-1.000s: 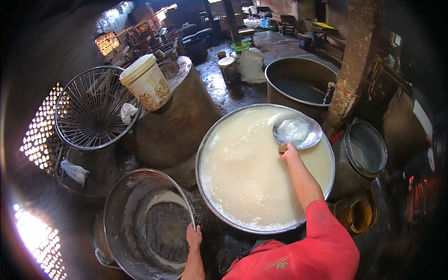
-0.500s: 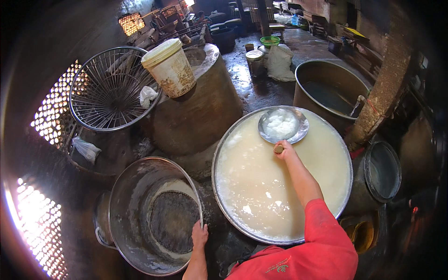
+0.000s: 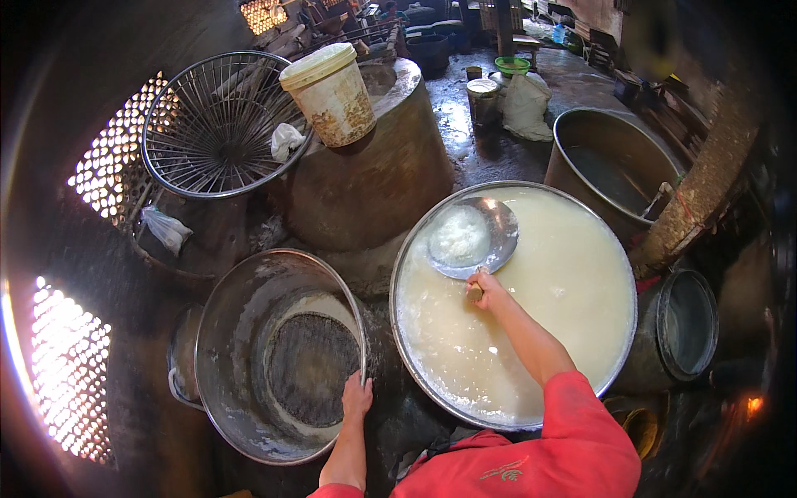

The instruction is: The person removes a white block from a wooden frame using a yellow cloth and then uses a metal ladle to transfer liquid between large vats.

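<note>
My right hand (image 3: 490,290) is closed round the short wooden handle of a wide, shallow metal ladle (image 3: 504,236). A mound of soft white curds (image 3: 462,236) lies in its bowl, on the left side. The ladle is at the far left part of a broad round vat (image 3: 397,307), just over or at the surface of its cloudy, cream-white liquid (image 3: 573,257). To the left, my left hand (image 3: 357,397) grips the right rim of a deep metal pot (image 3: 237,332). The pot tilts toward me, showing pale residue round its dark bottom.
Beyond the pot stand a large wire basket (image 3: 224,124) and a stained white bucket (image 3: 336,104) on a round masonry block (image 3: 374,191). A tall metal drum (image 3: 614,149) and a slanted post (image 3: 697,195) flank the vat's far right. A smaller lidded container (image 3: 691,324) stands at right.
The ladle with its curds has moved left across the vat and now tips slightly to the left. My left hand stays on the pot's rim. The whole view has shifted a little.
</note>
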Motion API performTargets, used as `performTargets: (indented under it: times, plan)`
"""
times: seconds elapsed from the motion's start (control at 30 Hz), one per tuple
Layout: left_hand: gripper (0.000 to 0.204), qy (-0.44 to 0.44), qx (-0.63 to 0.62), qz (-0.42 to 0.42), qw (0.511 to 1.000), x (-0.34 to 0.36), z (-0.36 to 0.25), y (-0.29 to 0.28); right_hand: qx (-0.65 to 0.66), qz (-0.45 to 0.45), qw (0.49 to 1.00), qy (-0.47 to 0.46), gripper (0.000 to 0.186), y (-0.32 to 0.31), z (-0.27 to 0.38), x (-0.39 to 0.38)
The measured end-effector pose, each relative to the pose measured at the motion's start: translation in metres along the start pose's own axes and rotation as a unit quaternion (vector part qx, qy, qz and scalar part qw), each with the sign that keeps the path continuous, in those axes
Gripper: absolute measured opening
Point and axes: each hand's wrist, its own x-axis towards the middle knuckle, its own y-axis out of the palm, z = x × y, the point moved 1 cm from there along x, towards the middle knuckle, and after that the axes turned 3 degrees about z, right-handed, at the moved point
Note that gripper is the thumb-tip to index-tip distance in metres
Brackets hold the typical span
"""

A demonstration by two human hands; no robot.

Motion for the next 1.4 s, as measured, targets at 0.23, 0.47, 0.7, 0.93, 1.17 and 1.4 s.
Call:
performTargets:
  times: [0.23, 0.47, 0.7, 0.93, 1.17, 1.4]
  plan:
    - [0.040, 0.002, -0.002, -0.007, 1.000, 0.001, -0.003, 0.002, -0.045, 0.036, 0.996, 0.075, 0.015, -0.020, -0.049, -0.041]
    - [0.040, 0.020, -0.003, -0.014, 1.000, 0.002, 0.007, 0.006, -0.151, 0.087, 0.977, 0.123, 0.010, -0.056, -0.085, -0.109]
    - [0.035, -0.002, -0.013, 0.005, 1.000, -0.001, -0.003, 0.000, -0.214, 0.115, 0.964, 0.105, 0.016, -0.110, -0.103, -0.169]
    - [0.035, 0.020, -0.027, -0.008, 0.999, 0.000, 0.007, 0.006, -0.169, 0.189, 0.958, 0.135, 0.022, -0.171, -0.112, -0.245]
    - [0.041, 0.025, -0.006, 0.018, 1.000, -0.002, 0.010, 0.003, -0.075, 0.117, 0.985, 0.107, 0.029, -0.217, -0.132, -0.334]
    - [0.036, 0.026, -0.022, 0.012, 0.999, -0.006, 0.008, -0.001, 0.072, 0.069, 0.995, 0.010, 0.030, -0.249, -0.190, -0.411]
